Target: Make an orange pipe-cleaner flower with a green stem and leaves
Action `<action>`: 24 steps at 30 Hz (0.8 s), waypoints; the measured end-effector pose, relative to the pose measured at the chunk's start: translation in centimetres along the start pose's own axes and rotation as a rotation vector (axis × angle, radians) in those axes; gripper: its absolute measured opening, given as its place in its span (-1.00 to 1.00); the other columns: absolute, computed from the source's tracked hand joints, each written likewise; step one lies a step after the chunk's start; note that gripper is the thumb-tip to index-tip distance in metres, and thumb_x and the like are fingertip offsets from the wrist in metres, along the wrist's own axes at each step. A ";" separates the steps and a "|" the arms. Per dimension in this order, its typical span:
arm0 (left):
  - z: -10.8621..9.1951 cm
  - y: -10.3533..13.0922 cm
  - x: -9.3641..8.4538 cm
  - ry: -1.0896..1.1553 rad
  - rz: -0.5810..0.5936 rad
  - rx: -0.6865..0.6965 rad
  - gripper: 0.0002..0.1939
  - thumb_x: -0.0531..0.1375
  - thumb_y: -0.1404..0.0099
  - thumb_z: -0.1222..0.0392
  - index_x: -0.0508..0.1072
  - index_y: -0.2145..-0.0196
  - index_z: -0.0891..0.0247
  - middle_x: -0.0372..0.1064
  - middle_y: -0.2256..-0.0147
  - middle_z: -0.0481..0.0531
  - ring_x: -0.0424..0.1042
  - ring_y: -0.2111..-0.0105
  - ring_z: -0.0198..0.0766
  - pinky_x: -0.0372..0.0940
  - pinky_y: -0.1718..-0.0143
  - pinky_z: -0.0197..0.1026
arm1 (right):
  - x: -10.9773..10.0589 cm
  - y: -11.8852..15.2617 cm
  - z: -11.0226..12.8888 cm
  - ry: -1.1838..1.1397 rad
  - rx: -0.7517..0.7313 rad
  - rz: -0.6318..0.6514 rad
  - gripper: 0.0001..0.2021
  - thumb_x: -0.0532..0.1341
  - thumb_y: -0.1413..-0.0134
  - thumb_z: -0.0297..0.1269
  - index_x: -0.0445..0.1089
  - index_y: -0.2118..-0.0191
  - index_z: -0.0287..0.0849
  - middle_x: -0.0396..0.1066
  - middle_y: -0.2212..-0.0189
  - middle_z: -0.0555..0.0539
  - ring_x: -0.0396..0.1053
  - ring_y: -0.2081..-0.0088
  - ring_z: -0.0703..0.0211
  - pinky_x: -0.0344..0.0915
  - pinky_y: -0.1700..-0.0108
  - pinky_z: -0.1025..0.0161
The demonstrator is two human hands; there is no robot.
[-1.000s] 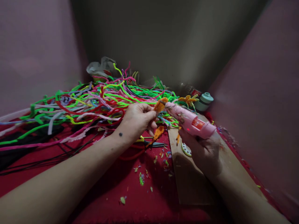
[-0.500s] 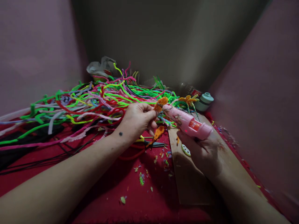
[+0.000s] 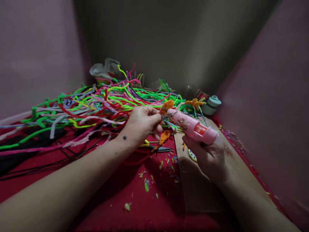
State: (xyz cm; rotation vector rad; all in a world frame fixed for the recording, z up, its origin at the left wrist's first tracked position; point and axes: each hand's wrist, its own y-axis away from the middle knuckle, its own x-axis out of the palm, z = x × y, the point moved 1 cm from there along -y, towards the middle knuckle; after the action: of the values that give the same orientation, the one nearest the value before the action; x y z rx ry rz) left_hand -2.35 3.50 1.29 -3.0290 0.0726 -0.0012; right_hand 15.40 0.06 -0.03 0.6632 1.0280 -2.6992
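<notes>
Between its thumb and fingers my left hand (image 3: pixel 145 122) pinches an orange fuzzy petal (image 3: pixel 167 105). My right hand (image 3: pixel 210 156) is wrapped round a pink glue gun (image 3: pixel 193 127), whose nozzle end is at the petal, right beside my left fingertips. Whether the nozzle touches it is hard to tell. A second orange petal (image 3: pixel 164 138) is just below my left fingers, over the blades of scissors (image 3: pixel 161 149) with yellow on the handle. An orange flower shape (image 3: pixel 195 103) stands behind the glue gun.
Tangled colourful pipe cleaners (image 3: pixel 130 96) cover the back and left of the red cloth (image 3: pixel 116 199). At the right are a brown board (image 3: pixel 195 190), a yellow-green button-like piece (image 3: pixel 192 155) and a pale teal bottle (image 3: pixel 212 104). A clear plastic bag (image 3: pixel 103 69) sits behind; fuzz scraps (image 3: pixel 146 185) lie in front.
The glue gun and my right hand have shifted very slightly to the left. My left hand keeps its pinch on the petal.
</notes>
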 end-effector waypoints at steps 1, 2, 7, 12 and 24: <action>0.0 0.0 0.0 0.004 -0.002 -0.004 -0.86 0.14 -0.12 0.35 0.33 0.58 0.31 0.32 0.73 -0.10 0.30 0.75 -0.42 0.27 0.63 -0.36 | 0.0 0.0 0.0 0.002 0.003 -0.002 -0.55 0.15 -0.11 -0.41 0.26 -0.14 -0.01 0.31 -0.09 -0.02 0.25 -0.12 -0.04 0.24 -0.14 0.01; -0.1 0.0 0.0 0.008 -0.003 -0.007 -0.86 0.14 -0.13 0.36 0.33 0.58 0.31 0.31 0.73 -0.10 0.30 0.75 -0.42 0.27 0.63 -0.36 | 0.0 0.0 -0.1 0.003 0.009 -0.003 -0.55 0.15 -0.11 -0.40 0.27 -0.13 0.00 0.32 -0.09 -0.03 0.27 -0.11 -0.04 0.25 -0.13 0.01; -0.4 0.1 0.1 0.015 -0.013 -0.022 -0.85 0.13 -0.13 0.37 0.32 0.58 0.31 0.31 0.74 -0.10 0.30 0.74 -0.43 0.25 0.63 -0.37 | -0.1 0.3 -0.3 0.006 0.037 -0.023 -0.54 0.15 -0.11 -0.39 0.24 -0.15 -0.02 0.29 -0.11 -0.05 0.35 -0.02 -0.03 0.30 -0.07 -0.01; -0.3 0.2 0.1 0.018 -0.019 -0.017 -0.84 0.13 -0.13 0.37 0.32 0.59 0.31 0.32 0.74 -0.09 0.31 0.74 -0.43 0.26 0.62 -0.38 | -0.1 0.3 -0.4 0.027 0.050 -0.031 -0.55 0.16 -0.10 -0.39 0.27 -0.14 -0.07 0.43 0.04 -0.08 0.40 0.05 -0.01 0.35 0.00 0.04; -0.2 0.0 0.1 0.025 -0.028 -0.001 -0.87 0.14 -0.12 0.37 0.30 0.56 0.30 0.32 0.74 -0.10 0.32 0.76 -0.39 0.27 0.64 -0.35 | -0.2 -0.2 0.3 0.019 -0.004 0.052 -0.56 0.12 -0.13 -0.40 0.26 -0.15 -0.04 0.27 -0.13 -0.03 0.21 -0.16 -0.04 0.18 -0.18 0.02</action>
State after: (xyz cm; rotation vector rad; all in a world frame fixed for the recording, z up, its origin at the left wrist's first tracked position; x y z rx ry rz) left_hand -2.24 3.44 1.46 -3.0306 0.0317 -0.0409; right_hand 15.42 0.02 0.42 0.7068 1.0060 -2.6508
